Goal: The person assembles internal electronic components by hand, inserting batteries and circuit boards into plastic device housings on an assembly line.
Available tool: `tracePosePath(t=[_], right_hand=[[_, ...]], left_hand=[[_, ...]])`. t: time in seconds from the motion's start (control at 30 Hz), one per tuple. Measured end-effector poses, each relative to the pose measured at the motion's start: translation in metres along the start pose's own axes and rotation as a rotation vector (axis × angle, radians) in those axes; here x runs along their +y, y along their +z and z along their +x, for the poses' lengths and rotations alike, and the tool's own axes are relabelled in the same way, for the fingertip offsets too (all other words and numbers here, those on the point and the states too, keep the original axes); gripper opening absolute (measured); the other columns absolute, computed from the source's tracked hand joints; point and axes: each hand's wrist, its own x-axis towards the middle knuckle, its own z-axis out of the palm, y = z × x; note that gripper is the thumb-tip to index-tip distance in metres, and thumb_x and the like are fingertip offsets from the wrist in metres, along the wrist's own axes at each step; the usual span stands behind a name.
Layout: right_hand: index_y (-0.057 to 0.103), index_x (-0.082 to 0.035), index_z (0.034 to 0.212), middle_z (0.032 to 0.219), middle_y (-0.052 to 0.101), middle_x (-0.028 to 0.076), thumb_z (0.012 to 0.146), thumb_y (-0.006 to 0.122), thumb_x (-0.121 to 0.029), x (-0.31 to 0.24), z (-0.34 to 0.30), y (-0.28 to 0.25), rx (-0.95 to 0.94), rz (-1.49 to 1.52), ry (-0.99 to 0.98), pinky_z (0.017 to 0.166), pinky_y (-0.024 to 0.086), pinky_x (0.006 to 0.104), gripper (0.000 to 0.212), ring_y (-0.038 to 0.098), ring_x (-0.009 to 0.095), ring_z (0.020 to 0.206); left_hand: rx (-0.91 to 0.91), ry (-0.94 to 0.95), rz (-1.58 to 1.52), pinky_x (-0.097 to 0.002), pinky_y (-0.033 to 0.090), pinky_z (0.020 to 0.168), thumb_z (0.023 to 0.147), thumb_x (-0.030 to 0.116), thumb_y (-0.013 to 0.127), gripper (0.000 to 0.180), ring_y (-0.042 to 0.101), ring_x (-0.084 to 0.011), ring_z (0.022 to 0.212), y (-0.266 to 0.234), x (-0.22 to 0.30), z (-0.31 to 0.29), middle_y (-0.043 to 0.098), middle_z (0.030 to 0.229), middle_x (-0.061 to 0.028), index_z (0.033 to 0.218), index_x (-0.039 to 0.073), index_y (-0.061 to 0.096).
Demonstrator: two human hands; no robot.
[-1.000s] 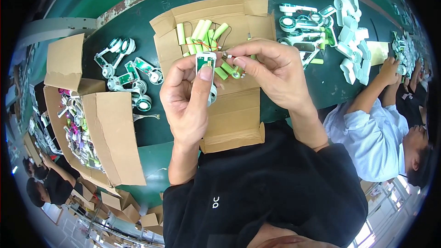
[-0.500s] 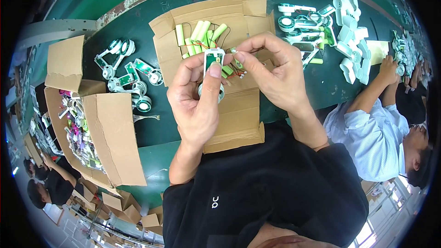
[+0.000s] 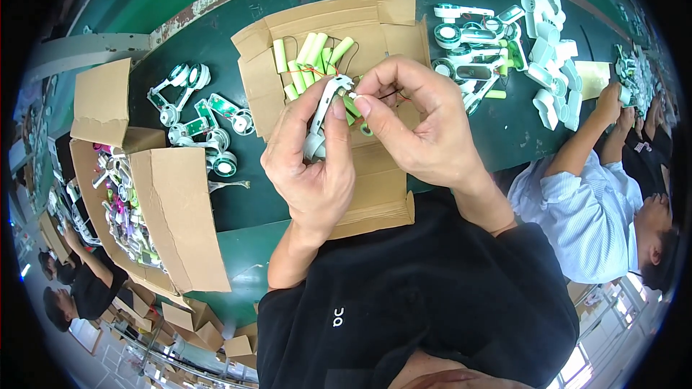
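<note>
In my left hand [image 3: 308, 176] I grip a slim white plastic housing [image 3: 321, 114] with a rounded lower end, now seen edge-on between thumb and fingers. My right hand [image 3: 425, 130] is closed in a pinch on a small white wire connector [image 3: 352, 94], right at the housing's upper end. Whether the connector touches or sits in the housing I cannot tell. Below both hands lies a flattened cardboard box [image 3: 371, 191]. Several light-green cylindrical batteries [image 3: 315, 48] with red and black wires lie on it, just beyond my fingers.
White-and-green housings [image 3: 210, 137] lie on the green table at left, beside an open carton [image 3: 173, 209] full of small parts. More housings [image 3: 472, 50] and white plastic shells [image 3: 551, 65] are piled at right. A co-worker in a striped shirt [image 3: 584, 223] works at far right.
My left hand has turned the housing from its circuit-board face to its edge and tilted it. My right hand has moved slightly left, bringing the connector to the housing's upper end.
</note>
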Motion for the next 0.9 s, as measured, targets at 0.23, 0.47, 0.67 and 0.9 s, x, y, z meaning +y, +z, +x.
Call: tracePosePath(t=[0.23,0.47,0.67,0.9], right_hand=[[0.066,0.002,0.093,0.079,0.069,0.003,0.09,0.072,-0.006,0.002,0.003,0.003,0.005,0.075,0.079,0.065,0.05,0.0247,0.01,0.062,0.008,0.072],[0.065,0.002,0.091,0.081,0.067,0.002,0.091,0.071,-0.004,-0.002,0.008,-0.006,-0.088,0.161,0.26,0.063,0.047,0.0219,0.009,0.059,0.005,0.072],[0.065,0.003,0.089,0.077,0.065,0.001,0.09,0.069,-0.004,-0.01,0.016,-0.014,-0.174,0.098,0.311,0.059,0.046,0.0215,0.008,0.058,0.005,0.067],[0.067,0.003,0.087,0.074,0.066,0.002,0.088,0.069,-0.007,-0.01,0.021,-0.016,-0.225,0.136,0.355,0.056,0.045,0.023,0.011,0.058,0.006,0.065]], left_hand=[[-0.002,0.084,0.106,-0.0316,0.056,0.078,0.089,-0.005,0.072,0.026,0.074,-0.0229,0.087,-0.001,0.007,0.003,0.075,0.099,-0.0168,0.115,-0.005,0.072],[-0.037,0.164,0.185,-0.0341,0.057,0.08,0.085,-0.007,0.074,0.026,0.075,-0.0268,0.089,-0.003,0.006,0.006,0.076,0.102,-0.018,0.111,-0.005,0.074],[-0.055,0.153,0.208,-0.0337,0.057,0.079,0.086,-0.006,0.074,0.026,0.075,-0.0267,0.088,-0.003,0.004,0.004,0.076,0.101,-0.0179,0.112,-0.006,0.073],[-0.009,0.039,0.127,-0.0317,0.056,0.077,0.087,-0.007,0.073,0.027,0.074,-0.023,0.085,0.001,0.004,-0.001,0.075,0.098,-0.0164,0.113,-0.005,0.073]])
